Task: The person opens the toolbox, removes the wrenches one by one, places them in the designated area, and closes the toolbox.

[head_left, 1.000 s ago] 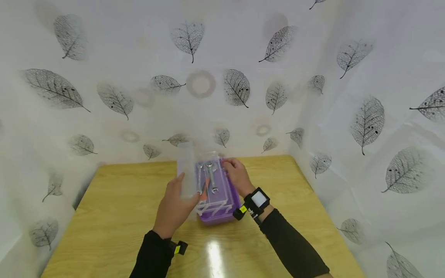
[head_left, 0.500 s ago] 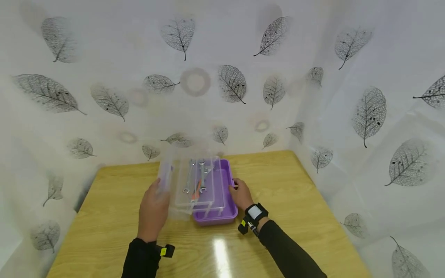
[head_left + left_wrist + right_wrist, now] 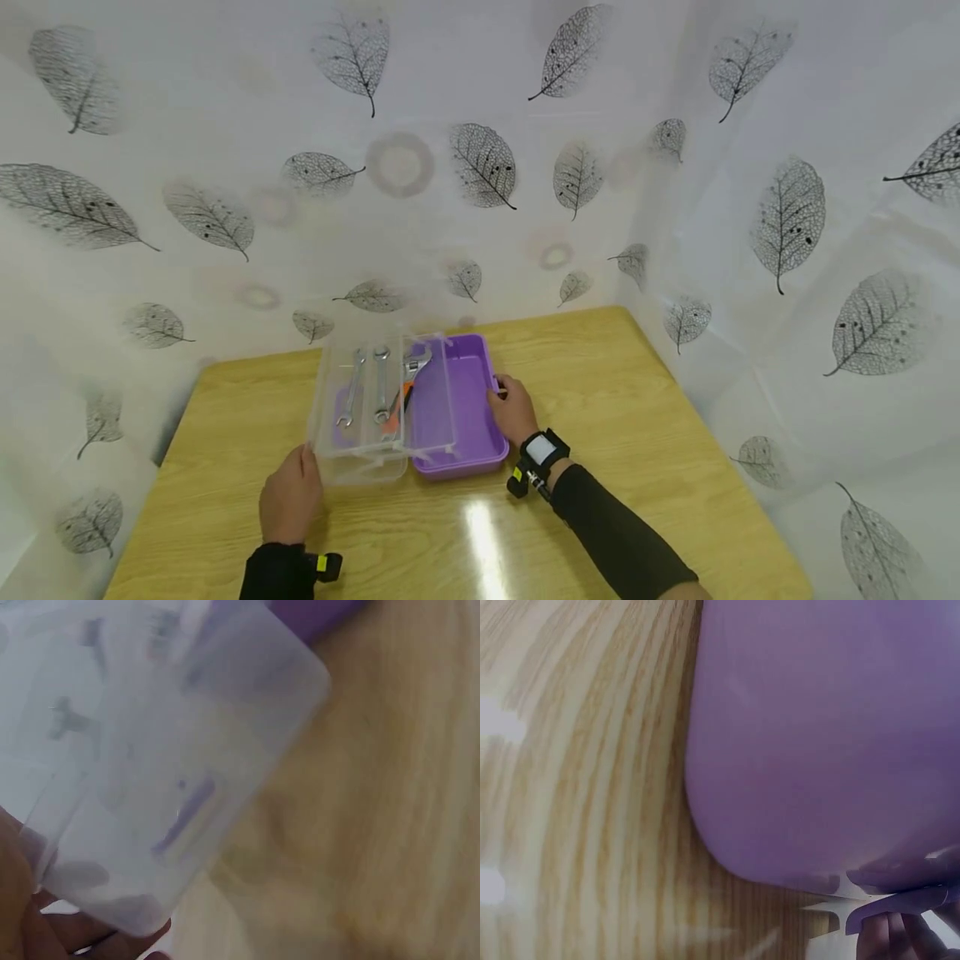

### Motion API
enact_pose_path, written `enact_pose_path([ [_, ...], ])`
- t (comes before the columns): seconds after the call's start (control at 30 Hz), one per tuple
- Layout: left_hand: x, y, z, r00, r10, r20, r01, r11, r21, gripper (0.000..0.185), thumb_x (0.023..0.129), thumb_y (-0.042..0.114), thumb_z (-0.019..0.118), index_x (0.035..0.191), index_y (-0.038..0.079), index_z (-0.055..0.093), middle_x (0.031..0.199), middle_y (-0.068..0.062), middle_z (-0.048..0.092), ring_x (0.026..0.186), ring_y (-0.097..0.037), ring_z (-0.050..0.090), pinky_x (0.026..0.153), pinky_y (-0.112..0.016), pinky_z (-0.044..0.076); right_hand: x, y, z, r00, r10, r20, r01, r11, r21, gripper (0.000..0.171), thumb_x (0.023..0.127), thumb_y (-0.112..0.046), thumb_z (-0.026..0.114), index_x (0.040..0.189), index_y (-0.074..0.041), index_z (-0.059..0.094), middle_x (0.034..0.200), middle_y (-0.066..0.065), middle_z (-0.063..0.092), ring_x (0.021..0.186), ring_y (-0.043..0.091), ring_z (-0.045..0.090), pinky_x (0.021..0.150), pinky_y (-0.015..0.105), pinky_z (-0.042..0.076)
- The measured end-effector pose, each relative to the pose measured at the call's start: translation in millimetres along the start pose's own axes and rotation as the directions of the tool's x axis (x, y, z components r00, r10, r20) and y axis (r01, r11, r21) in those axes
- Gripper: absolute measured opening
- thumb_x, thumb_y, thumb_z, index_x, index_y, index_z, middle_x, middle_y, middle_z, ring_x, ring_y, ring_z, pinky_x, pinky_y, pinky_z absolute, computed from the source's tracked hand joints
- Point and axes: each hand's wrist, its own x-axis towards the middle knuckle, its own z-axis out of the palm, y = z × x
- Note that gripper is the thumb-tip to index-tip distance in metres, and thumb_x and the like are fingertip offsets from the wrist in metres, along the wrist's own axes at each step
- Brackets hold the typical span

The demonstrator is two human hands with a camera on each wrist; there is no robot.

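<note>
the left hand [image 3: 288, 500] holds the near left corner of a clear lid [image 3: 352, 408], fingers curled on its edge. the lid lies swung open on the wooden table [image 3: 637, 417], left of the purple box [image 3: 465, 408]. a clear tray with wrenches [image 3: 378, 383] sits between. the lid looks light, thin, a bit flexible and slick; best held by its rim. the right hand [image 3: 513, 412] grips the box's right wall.

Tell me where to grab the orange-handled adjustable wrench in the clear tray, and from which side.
Pinch the orange-handled adjustable wrench at its orange handle, coming from above. It lies flat in the clear tray, head toward the far wall, beside two small spanners. The tray walls block a side approach, and the handle end looks likeliest to give finger room.
</note>
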Motion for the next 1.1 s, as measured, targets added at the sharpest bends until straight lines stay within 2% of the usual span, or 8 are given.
enact_pose_path([
  [0.2, -3.4, -28.1, 16.0, 0.999, -0.031, 0.024, 0.03, 0.999, 0.04, 0.041, 0.112, 0.023, 0.033, 0.096, -0.001, 0.061, 0.072, -0.007, 0.05, 0.067, -0.025, 0.047, 0.058, -0.035, 0.034, 0.5, -1.9, 4.3, 1.0, 0.002, 0.025, -0.002, 1.0, -0.017, 0.035, 0.106, -0.021, 0.058, 0.137, -0.005, 0.063, 0.13, 0.016, 0.063, 0.114, 0.031, 0.064, 0.094, 0.046, 0.059],
  [0.3, 1.4, -35.5, 11.2, 0.999, -0.024, 0.044, 0.023, 0.999, 0.029, 0.046, 0.113, 0.031, 0.032, 0.101, 0.0, 0.063, 0.076, -0.009, 0.055, 0.07, -0.027, 0.05, 0.06, -0.037, 0.037, 2.8, -3.2, -0.2, 0.998, -0.046, 0.032, 0.048, 0.997, -0.066, 0.039, 0.109, -0.027, 0.052, 0.139, -0.004, 0.063, 0.131, 0.018, 0.063, 0.117, 0.034, 0.063, 0.097, 0.05, 0.057],
  [0.4, 16.3, -40.3, -2.8, 0.996, 0.018, 0.089, -0.021, 0.999, 0.041, 0.058, 0.113, 0.04, 0.027, 0.126, -0.003, 0.063, 0.102, -0.023, 0.068, 0.09, -0.04, 0.064, 0.076, -0.049, 0.053, 13.6, -5.1, -12.6, 0.99, -0.132, 0.039, 0.137, 0.975, -0.173, 0.046, 0.112, -0.031, 0.044, 0.145, -0.003, 0.058, 0.136, 0.021, 0.061, 0.124, 0.038, 0.06, 0.105, 0.054, 0.052],
  [0.53, 48.5, -44.1, -28.2, 0.982, 0.159, 0.104, -0.17, 0.981, 0.098, 0.064, 0.115, 0.039, 0.026, 0.152, -0.01, 0.04, 0.142, -0.04, 0.05, 0.126, -0.059, 0.05, 0.104, -0.07, 0.042, 36.1, -17.7, -34.9, 0.956, -0.267, 0.121, 0.293, 0.871, -0.393, 0.052, 0.111, -0.029, 0.045, 0.156, -0.001, 0.044, 0.148, 0.027, 0.052, 0.136, 0.045, 0.051, 0.114, 0.058, 0.043],
  [0.67, 83.5, -36.4, -47.3, 0.953, 0.29, 0.089, -0.302, 0.932, 0.2, 0.061, 0.114, 0.033, 0.036, 0.157, -0.011, 0.03, 0.147, -0.047, 0.036, 0.132, -0.065, 0.037, 0.111, -0.075, 0.029, 55.0, -34.3, -51.4, 0.903, -0.359, 0.235, 0.427, 0.686, -0.589, 0.058, 0.11, -0.03, 0.05, 0.159, -0.002, 0.037, 0.154, 0.028, 0.045, 0.141, 0.047, 0.044, 0.117, 0.06, 0.039],
  [0.77, 105.3, -20.4, -54.4, 0.934, 0.349, 0.072, -0.355, 0.903, 0.241, 0.064, 0.113, 0.036, 0.039, 0.159, -0.007, 0.027, 0.151, -0.047, 0.028, 0.137, -0.065, 0.028, 0.116, -0.076, 0.018, 65.3, -42.3, -57.3, 0.895, -0.356, 0.27, 0.439, 0.586, -0.681, 0.062, 0.11, -0.036, 0.05, 0.161, -0.005, 0.036, 0.16, 0.026, 0.039, 0.145, 0.047, 0.039, 0.121, 0.062, 0.031],
  [0.97, 127.5, 11.9, -56.3, 0.925, 0.376, 0.042, -0.375, 0.893, 0.248, 0.077, 0.111, 0.055, 0.034, 0.164, 0.001, 0.02, 0.158, -0.043, 0.017, 0.144, -0.063, 0.015, 0.12, -0.075, 0.005, 79.5, -54.4, -61.7, 0.934, -0.271, 0.231, 0.342, 0.502, -0.794, 0.07, 0.109, -0.054, 0.042, 0.166, -0.016, 0.026, 0.171, 0.017, 0.021, 0.156, 0.044, 0.017, 0.127, 0.066, 0.005],
  [1.1, 131.3, 22.8, -56.5, 0.935, 0.35, 0.053, -0.351, 0.898, 0.265, 0.086, 0.108, 0.065, 0.031, 0.165, 0.003, 0.018, 0.16, -0.042, 0.011, 0.147, -0.061, 0.011, 0.12, -0.075, 0.002, 87.0, -67.7, -65.6, 0.945, -0.262, 0.194, 0.306, 0.504, -0.808, 0.076, 0.107, -0.062, 0.037, 0.167, -0.02, 0.02, 0.173, 0.013, 0.013, 0.159, 0.041, 0.008, 0.127, 0.063, -0.006],
])
